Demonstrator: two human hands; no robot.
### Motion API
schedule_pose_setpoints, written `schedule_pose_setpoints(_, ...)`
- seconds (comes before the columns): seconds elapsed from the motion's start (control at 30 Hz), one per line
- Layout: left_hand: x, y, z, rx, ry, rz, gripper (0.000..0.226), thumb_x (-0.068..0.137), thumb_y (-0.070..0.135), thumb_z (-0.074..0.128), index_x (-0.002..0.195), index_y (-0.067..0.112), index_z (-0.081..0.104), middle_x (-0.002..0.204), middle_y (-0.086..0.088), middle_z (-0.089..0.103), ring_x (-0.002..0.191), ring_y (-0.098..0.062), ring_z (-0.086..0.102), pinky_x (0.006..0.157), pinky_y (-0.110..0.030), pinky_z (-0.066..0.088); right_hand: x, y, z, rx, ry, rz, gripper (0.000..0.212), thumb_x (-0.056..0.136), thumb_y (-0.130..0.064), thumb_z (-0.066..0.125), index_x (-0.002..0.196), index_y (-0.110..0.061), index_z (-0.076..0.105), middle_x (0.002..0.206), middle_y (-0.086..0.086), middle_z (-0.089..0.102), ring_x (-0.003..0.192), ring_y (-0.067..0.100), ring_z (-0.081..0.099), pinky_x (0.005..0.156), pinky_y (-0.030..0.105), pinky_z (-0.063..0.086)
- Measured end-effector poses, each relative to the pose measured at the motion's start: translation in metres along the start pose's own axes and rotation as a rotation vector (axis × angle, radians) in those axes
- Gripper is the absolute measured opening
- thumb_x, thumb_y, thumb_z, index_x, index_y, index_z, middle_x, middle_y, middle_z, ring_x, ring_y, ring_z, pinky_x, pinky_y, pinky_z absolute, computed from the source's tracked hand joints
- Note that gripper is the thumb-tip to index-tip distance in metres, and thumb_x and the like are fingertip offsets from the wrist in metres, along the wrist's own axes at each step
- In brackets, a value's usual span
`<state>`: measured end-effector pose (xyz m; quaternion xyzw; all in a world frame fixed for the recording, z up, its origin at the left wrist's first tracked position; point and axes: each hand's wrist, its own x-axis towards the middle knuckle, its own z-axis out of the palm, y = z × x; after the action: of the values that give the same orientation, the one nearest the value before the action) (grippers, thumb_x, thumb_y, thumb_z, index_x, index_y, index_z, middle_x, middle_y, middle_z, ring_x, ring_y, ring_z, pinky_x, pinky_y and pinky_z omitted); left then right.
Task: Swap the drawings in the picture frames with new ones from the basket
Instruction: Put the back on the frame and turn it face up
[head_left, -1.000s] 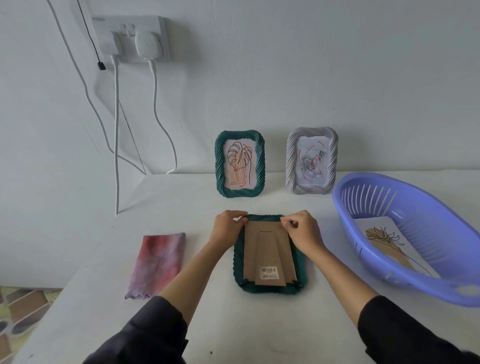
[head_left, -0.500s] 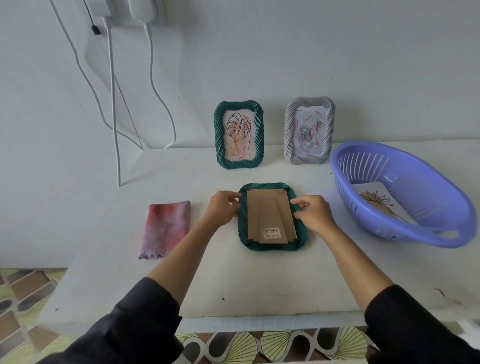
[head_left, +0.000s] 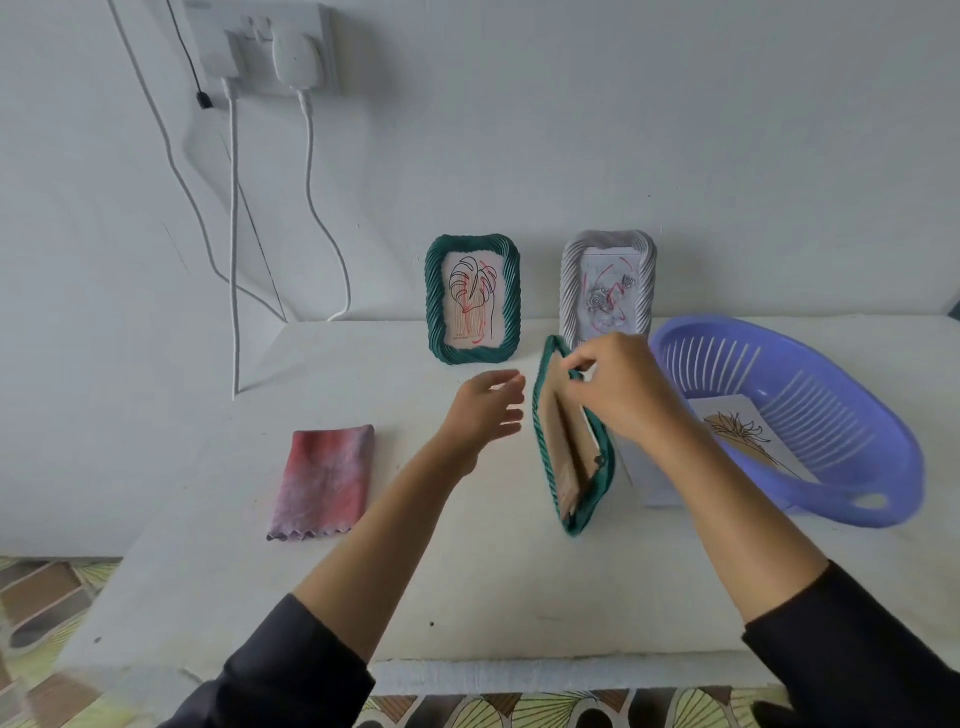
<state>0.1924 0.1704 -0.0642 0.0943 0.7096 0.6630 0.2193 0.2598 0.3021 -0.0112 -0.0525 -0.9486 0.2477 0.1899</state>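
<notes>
The green frame (head_left: 563, 447) is held up on edge, brown back showing, gripped at its top by the right hand (head_left: 618, 395); the left hand (head_left: 480, 410) is spread open just left of it; the basket (head_left: 810, 405), a drawing (head_left: 748, 436) inside, is seen right of both.

Green frame (head_left: 545, 457), brown backing; grey frame (head_left: 571, 291); lilac basket (head_left: 883, 415); red-purple mottled cloth (head_left: 324, 480); white table (head_left: 467, 571).

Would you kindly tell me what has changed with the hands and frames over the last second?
The right hand has tipped the cardboard-backed green frame from flat up on edge, gripping its top. The left hand let go and is open beside it. The standing green frame, white frame, cloth and basket stayed put.
</notes>
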Motion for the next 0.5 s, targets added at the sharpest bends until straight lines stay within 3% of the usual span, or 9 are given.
schedule_pose_setpoints(0.1, -0.004, 0.011, 0.005, -0.126, 0.024, -0.063, 0.027, 0.099, 0.032, 0.041, 0.117, 0.015, 0.051, 0.101, -0.007, 0.058, 0.091, -0.023, 0.058, 0.081, -0.032, 0.051, 0.003, -0.016, 0.012, 0.147, -0.122, -0.073, 0.022, 0.083, -0.005, 0.062, 0.103, -0.004, 0.07, 0.094, 0.005, 0.069, 0.059, -0.003, 0.05, 0.053, 0.002, 0.038)
schedule_pose_setpoints(0.2, -0.003, 0.009, -0.001, -0.103, 0.127, -0.062, 0.03, 0.098, 0.027, 0.041, 0.116, 0.006, 0.054, 0.098, -0.01, 0.06, 0.076, -0.017, 0.058, 0.065, -0.025, 0.049, 0.004, -0.015, 0.03, 0.31, -0.211, -0.048, 0.025, 0.088, -0.011, 0.059, 0.111, -0.008, 0.067, 0.1, 0.006, 0.07, 0.062, -0.004, 0.054, 0.054, -0.001, 0.041)
schedule_pose_setpoints(0.27, -0.003, 0.002, -0.009, -0.043, 0.173, -0.076, 0.03, 0.096, 0.018, 0.045, 0.12, 0.002, 0.053, 0.104, -0.015, 0.061, 0.08, -0.021, 0.06, 0.065, -0.027, 0.05, 0.002, -0.003, 0.044, 0.37, -0.185, 0.037, 0.027, 0.09, -0.012, 0.055, 0.115, -0.007, 0.064, 0.109, 0.009, 0.069, 0.074, 0.004, 0.06, 0.065, 0.005, 0.045)
schedule_pose_setpoints(0.33, -0.002, -0.01, -0.017, 0.049, 0.236, -0.101, 0.033, 0.093, 0.014, 0.05, 0.125, 0.003, 0.052, 0.111, -0.015, 0.062, 0.093, -0.026, 0.061, 0.076, -0.032, 0.054, -0.002, 0.016, 0.059, 0.321, -0.163, 0.15, 0.031, 0.092, -0.013, 0.052, 0.121, -0.006, 0.059, 0.123, 0.01, 0.063, 0.101, 0.018, 0.061, 0.083, 0.018, 0.044)
schedule_pose_setpoints(0.43, -0.001, -0.029, -0.026, 0.15, 0.3, -0.095, 0.029, 0.089, 0.012, 0.052, 0.117, 0.004, 0.056, 0.106, -0.014, 0.065, 0.092, -0.028, 0.063, 0.081, -0.04, 0.056, -0.016, 0.043, 0.08, 0.223, -0.218, 0.282, 0.042, 0.095, -0.02, 0.047, 0.135, -0.007, 0.045, 0.142, 0.009, 0.046, 0.13, 0.025, 0.044, 0.105, 0.029, 0.034)
schedule_pose_setpoints(0.5, -0.001, -0.039, -0.027, 0.24, 0.321, -0.1, 0.025, 0.088, 0.017, 0.051, 0.108, 0.005, 0.058, 0.104, -0.015, 0.066, 0.09, -0.029, 0.064, 0.08, -0.041, 0.056, -0.025, 0.051, 0.091, 0.217, -0.25, 0.302, 0.044, 0.096, -0.022, 0.044, 0.137, -0.007, 0.04, 0.143, 0.009, 0.043, 0.134, 0.025, 0.039, 0.107, 0.029, 0.031)
